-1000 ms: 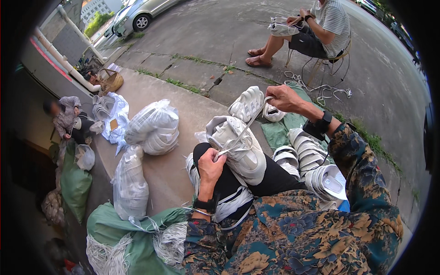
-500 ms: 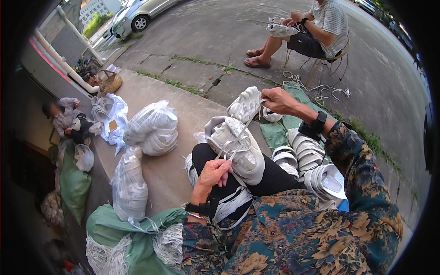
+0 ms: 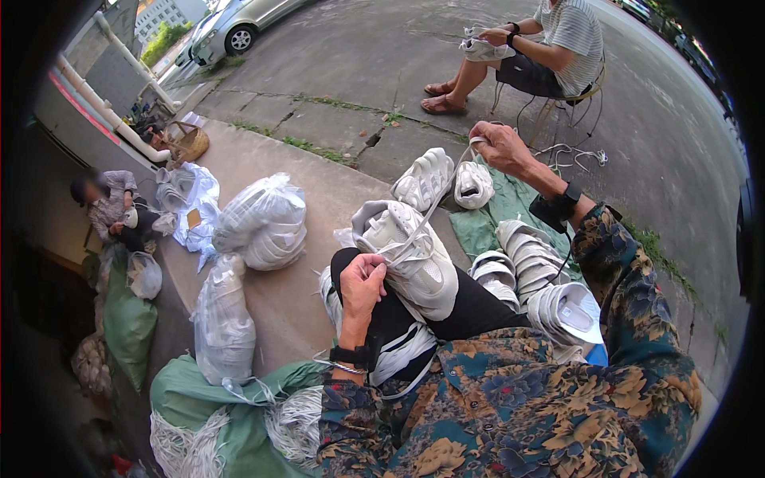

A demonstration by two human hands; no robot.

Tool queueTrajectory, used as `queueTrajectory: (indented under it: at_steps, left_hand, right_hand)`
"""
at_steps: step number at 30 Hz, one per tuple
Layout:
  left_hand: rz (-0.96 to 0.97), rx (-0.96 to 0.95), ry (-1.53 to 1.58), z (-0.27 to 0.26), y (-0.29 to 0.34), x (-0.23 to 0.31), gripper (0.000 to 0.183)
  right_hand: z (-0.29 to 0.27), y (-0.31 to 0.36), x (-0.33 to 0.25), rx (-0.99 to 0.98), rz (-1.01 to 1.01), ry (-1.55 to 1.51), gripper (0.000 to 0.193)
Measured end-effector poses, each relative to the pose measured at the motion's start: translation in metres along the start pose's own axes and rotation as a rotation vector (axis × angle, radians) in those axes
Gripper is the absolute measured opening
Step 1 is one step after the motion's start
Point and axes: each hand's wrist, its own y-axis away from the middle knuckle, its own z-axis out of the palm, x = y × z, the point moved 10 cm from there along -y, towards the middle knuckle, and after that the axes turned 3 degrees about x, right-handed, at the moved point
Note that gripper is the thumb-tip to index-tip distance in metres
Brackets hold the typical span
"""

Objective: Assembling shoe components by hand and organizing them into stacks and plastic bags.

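R hand [image 3: 496,147] is pinching white lace [image 3: 435,205] at 1 o'clock of mesh-toed sneaker [image 3: 422,279], L hand [image 3: 362,280] pinching it at 8; sneaker's resting on lap [image 3: 482,309], looking light, semi-stiff; lace prob. soft, best held nr tips.

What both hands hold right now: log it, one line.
left hand: pinching lace beside shoe | right hand: raised, holding lace beyond shoe | shoe: on lap
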Motion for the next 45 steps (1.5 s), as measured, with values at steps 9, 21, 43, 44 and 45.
queueTrajectory:
  at_steps: [9,21,43,44,45]
  left_hand:
    - [0.297,0.243,-0.608,0.016,0.002,0.036,0.010]
    - [0.117,0.248,-0.121,-0.014,0.010,0.014,0.014]
    - [0.305,0.363,-0.672,0.012,0.008,0.042,0.010]
    - [0.287,0.381,-0.700,0.013,0.006,0.042,0.011]
    - [0.268,0.400,-0.728,0.012,0.005,0.041,0.011]
  right_hand:
    - [0.120,0.110,-0.120,-0.449,-0.464,-0.024,0.023]
    - [0.093,0.094,-0.126,-0.087,-0.591,-0.025,0.017]
    - [0.127,0.114,-0.108,-0.334,-0.395,0.004,0.016]
    - [0.126,0.114,-0.108,-0.334,-0.394,0.004,0.016]
    - [0.118,0.113,-0.114,-0.266,-0.446,-0.025,0.016]
